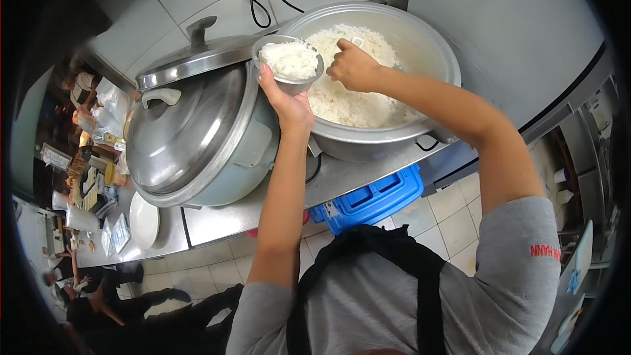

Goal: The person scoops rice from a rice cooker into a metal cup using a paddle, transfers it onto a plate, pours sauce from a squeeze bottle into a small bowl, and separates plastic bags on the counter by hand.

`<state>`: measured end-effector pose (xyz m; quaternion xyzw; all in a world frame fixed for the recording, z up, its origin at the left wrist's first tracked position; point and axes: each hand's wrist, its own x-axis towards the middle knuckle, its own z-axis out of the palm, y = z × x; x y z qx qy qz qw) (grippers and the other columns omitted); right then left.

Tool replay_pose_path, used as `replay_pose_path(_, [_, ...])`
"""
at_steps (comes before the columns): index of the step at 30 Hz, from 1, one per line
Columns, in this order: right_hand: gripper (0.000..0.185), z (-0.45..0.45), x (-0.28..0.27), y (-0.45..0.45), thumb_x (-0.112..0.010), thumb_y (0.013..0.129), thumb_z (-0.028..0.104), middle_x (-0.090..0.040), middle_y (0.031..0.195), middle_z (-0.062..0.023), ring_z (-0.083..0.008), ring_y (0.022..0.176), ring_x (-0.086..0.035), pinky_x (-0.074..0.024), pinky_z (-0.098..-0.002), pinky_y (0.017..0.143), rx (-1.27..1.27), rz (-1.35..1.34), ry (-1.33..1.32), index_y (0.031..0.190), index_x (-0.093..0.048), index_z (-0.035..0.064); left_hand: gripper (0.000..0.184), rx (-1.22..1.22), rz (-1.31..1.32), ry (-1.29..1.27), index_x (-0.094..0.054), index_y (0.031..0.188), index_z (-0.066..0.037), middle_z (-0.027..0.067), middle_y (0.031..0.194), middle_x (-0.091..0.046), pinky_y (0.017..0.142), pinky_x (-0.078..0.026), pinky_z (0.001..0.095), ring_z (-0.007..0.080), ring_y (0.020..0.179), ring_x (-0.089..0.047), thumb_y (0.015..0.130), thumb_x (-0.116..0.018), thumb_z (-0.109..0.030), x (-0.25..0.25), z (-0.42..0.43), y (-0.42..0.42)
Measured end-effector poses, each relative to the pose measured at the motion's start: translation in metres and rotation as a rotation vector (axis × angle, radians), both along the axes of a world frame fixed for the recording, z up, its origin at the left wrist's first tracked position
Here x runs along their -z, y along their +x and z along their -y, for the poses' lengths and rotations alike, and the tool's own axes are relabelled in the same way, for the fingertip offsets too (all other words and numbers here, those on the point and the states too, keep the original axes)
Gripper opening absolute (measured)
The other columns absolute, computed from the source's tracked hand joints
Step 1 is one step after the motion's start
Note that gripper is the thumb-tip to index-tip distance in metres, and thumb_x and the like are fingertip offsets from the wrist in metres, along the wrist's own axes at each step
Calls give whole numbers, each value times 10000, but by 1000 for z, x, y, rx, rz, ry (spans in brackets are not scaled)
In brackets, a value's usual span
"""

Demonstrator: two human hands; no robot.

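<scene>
In my left hand [286, 102] is a metal bowl [299, 83] heaped with white rice [288, 59], held up at the near left rim of a large pot. The fingers wrap under the bowl, with the thumb at its side. My right hand [355, 68] is closed above the rice [358, 102] inside that wide metal pot [437, 59]. By its knuckles shows the pale end of a white utensil [357, 42], which it seems to grip. The rest of that utensil is hidden by the hand and the rice.
Left of the open pot stands a second large cooker [190, 138] under a domed metal lid, with another lid [197, 59] resting on top. A white plate [144, 220] lies farther left. Below the counter is a blue plastic lid [374, 200]. Other people [98, 296] are at lower left.
</scene>
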<state>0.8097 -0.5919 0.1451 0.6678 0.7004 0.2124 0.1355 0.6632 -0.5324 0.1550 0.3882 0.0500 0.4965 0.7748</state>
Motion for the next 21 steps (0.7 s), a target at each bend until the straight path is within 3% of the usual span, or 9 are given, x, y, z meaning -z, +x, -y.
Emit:
replay_pose_path(6, [114,42,-4,-34,-566,720,185,-541,526,-30,-180,561,-518,-305,-305,746,-61,-189,-49,614,-560,145,625,30,-68,5,-360,1213,-54,146,1184,-447,824,-452,472,282,1095,-466,806,-413,-524,4,-4,2])
replay_pose_path(11, [107,81,-17,-31,-575,694,190,-569,562,-89,-220,514,-483,-321,-317,755,185,-415,-77,619,-602,118,621,51,-94,-18,-370,1196,-57,138,1183,-452,832,-440,467,284,1088,-471,786,-450,-517,7,-9,5])
replay_pose_path(12, [148,84,-21,-25,-535,719,205,-594,595,-79,-239,586,-556,-303,-380,877,257,-492,-104,705,-644,106,619,88,-132,-24,-377,1194,-62,136,1186,-452,837,-428,471,282,1084,-472,779,-460,-514,9,-10,6])
replay_pose_path(13, [148,87,-27,-18,-535,719,205,-594,595,-79,-239,586,-556,-303,-380,877,257,-488,-99,705,-644,106,618,126,-168,-27,-384,1191,-66,133,1189,-453,843,-415,476,281,1080,-474,772,-469,-511,9,-11,7])
replay_pose_path(16, [164,87,-64,-2,-537,719,225,-617,654,-85,-261,661,-588,-365,-378,851,415,-638,-62,753,-659,120,638,170,-228,-73,-391,1199,-72,133,1203,-449,849,-390,486,281,1079,-471,753,-481,-518,1,-8,5])
replay_pose_path(18, [175,81,-98,1,-545,717,240,-642,733,-69,-268,726,-609,-444,-360,759,546,-785,49,788,-664,134,640,252,-215,-122,-384,1211,-93,117,1200,-452,822,-402,469,267,1071,-470,746,-486,-521,3,-16,3])
replay_pose_path(21, [217,62,-113,-6,-566,713,251,-644,771,-122,-269,759,-619,-472,-369,657,579,-686,274,807,-652,75,662,307,-246,-201,-417,1182,-98,107,1175,-475,778,-407,437,258,1043,-478,723,-467,-573,-4,-11,1])
